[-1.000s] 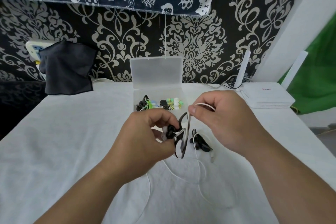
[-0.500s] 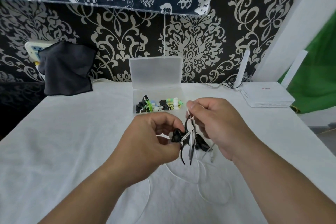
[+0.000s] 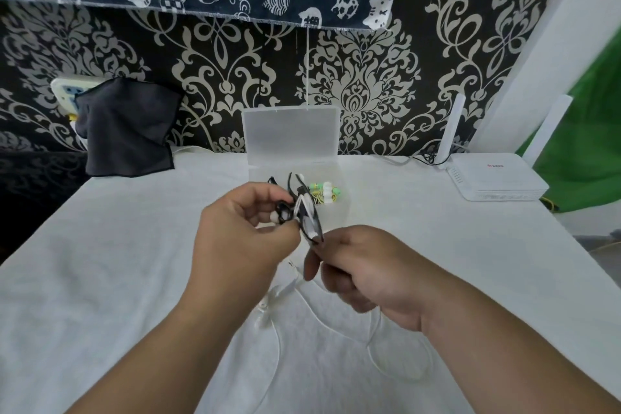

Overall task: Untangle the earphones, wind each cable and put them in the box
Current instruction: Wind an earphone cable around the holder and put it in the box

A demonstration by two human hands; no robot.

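Left hand (image 3: 248, 239): its fingers are curled round the black-and-white earphone bundle (image 3: 304, 212), which is held raised above the table.
Right hand (image 3: 366, 265): its fingers are curled, and the bundle's lower end is pinched at the fingertips.
White cable (image 3: 268, 301): it is trailed down between the hands and laid in loose loops on the white tablecloth (image 3: 117, 279).
Box (image 3: 292, 131): clear, with the lid stood open, it is placed just behind the hands; green earphones (image 3: 324, 191) are seen inside.
Router (image 3: 494, 178): white, it is set at the table's far right.
Dark cloth (image 3: 127, 128): it is hung at the far left.
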